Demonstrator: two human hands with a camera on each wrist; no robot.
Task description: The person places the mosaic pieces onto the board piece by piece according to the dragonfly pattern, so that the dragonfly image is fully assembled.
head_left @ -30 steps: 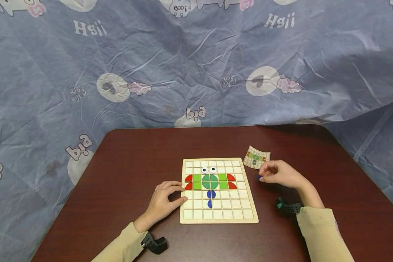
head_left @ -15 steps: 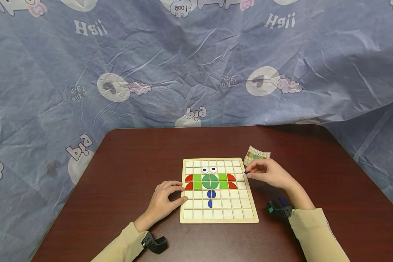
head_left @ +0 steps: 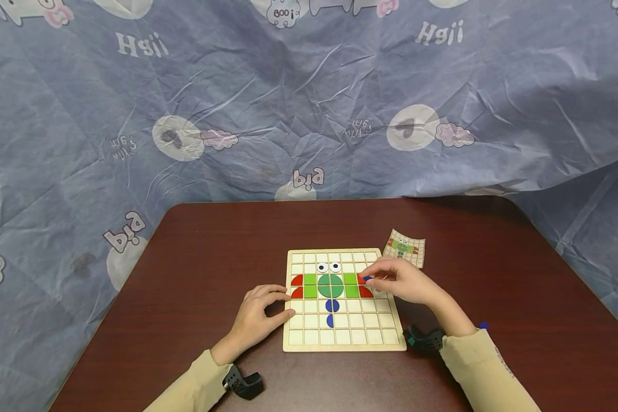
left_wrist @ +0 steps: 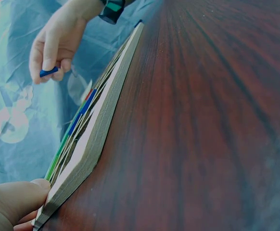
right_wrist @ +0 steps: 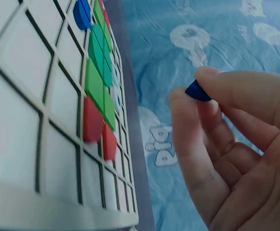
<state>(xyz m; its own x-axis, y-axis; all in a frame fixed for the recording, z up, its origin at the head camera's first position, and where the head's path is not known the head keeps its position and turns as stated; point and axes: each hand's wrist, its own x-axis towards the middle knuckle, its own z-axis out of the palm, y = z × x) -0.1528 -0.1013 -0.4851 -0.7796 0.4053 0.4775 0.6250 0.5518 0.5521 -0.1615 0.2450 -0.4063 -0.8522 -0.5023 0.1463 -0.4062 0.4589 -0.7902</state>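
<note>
A square wooden grid board (head_left: pixel 345 347) lies on the table with coloured tiles in it: white eyes, a green circle, light green squares, red corner pieces and blue curved pieces (head_left: pixel 331 320) below. My left hand (head_left: pixel 260 312) rests at the board's left edge, thumb and fingertips touching the rim. Over the board's right part, my right hand (head_left: pixel 404 280) pinches a small blue curved tile (right_wrist: pixel 197 91) between thumb and index finger. In the left wrist view the right hand and its blue tile (left_wrist: pixel 48 71) are held above the board, apart from it.
A small paper card (head_left: pixel 405 246) printed with a matching pattern lies behind the board's right corner, partly hidden by the right hand. Another blue piece (head_left: pixel 483 325) shows beside the right sleeve. A blue printed cloth (head_left: pixel 268 114) hangs behind the dark table (head_left: pixel 226 240).
My right hand has carried the blue tile left, from the table beside the card to above the board's right side. The left hand and board have stayed in place.
</note>
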